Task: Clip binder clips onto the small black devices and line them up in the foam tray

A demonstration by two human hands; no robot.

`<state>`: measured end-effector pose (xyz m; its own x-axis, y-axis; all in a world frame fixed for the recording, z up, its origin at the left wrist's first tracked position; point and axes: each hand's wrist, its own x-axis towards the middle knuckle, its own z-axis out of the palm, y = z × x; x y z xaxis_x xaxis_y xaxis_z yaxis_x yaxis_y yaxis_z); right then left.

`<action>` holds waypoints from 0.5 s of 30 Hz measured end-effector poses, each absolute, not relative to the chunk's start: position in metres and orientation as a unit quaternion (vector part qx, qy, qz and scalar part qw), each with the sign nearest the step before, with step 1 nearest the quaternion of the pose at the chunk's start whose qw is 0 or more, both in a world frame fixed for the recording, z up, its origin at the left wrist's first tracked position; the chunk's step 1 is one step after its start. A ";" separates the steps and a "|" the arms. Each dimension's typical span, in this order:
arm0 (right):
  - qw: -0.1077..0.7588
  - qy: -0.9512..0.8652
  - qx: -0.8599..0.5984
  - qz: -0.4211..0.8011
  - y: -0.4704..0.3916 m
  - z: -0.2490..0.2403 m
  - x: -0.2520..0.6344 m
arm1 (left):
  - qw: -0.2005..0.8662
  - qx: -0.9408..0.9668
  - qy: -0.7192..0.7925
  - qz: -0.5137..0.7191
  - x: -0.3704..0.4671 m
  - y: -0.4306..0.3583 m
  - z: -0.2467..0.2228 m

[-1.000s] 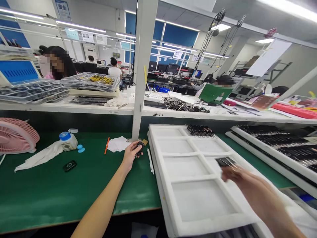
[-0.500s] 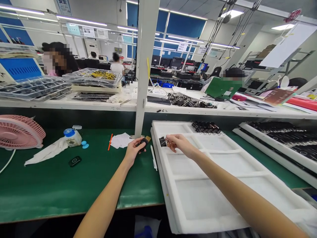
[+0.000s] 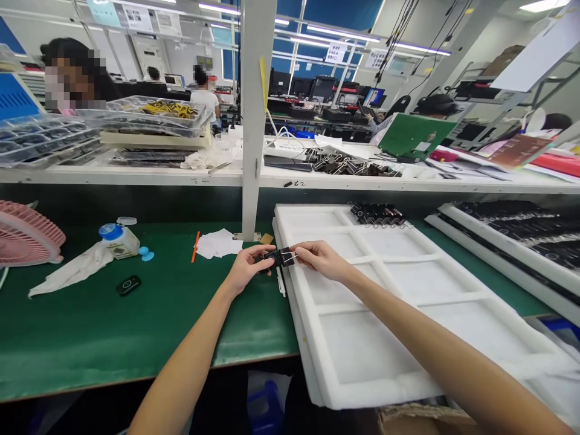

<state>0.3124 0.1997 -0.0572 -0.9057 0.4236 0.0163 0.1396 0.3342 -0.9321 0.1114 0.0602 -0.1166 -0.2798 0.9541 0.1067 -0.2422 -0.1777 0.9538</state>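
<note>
Near the foot of the white post, my left hand [image 3: 249, 266] grips a small black device [image 3: 270, 260] above the green mat [image 3: 181, 326]. A black binder clip [image 3: 287, 257] touches the right end of the device. The clip's wire handles are pinched between the fingers of my right hand [image 3: 319, 258], over the left edge of the white foam tray [image 3: 435, 275]. Whether the clip's jaws are round the device is too small to tell. Another black device [image 3: 128, 284] lies on the mat at the left.
Clipped black pieces [image 3: 380, 214] sit at the tray's far edge. A pink fan [image 3: 27, 232], a blue-capped bottle [image 3: 118, 240], a white pen [image 3: 281, 284] and the white post [image 3: 252, 121] stand or lie around. More foam trays [image 3: 507, 260] are at the right.
My right hand has brought the clip left to the device in my left hand, where they were apart before. The whole view has shifted slightly.
</note>
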 end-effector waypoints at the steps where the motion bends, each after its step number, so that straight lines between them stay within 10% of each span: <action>1: 0.127 -0.818 -0.170 0.535 0.199 -0.056 0.313 | 0.453 0.405 0.452 0.653 0.113 0.060 -0.116; 15: 0.132 -0.860 -0.162 0.466 0.193 -0.048 0.310 | 0.439 0.447 0.475 0.617 0.116 0.059 -0.115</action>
<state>0.3103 0.1932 -0.0481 -0.9126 0.4017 0.0765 0.1552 0.5134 -0.8440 0.1156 0.0594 -0.1146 -0.2141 0.9675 0.1347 -0.1171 -0.1623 0.9798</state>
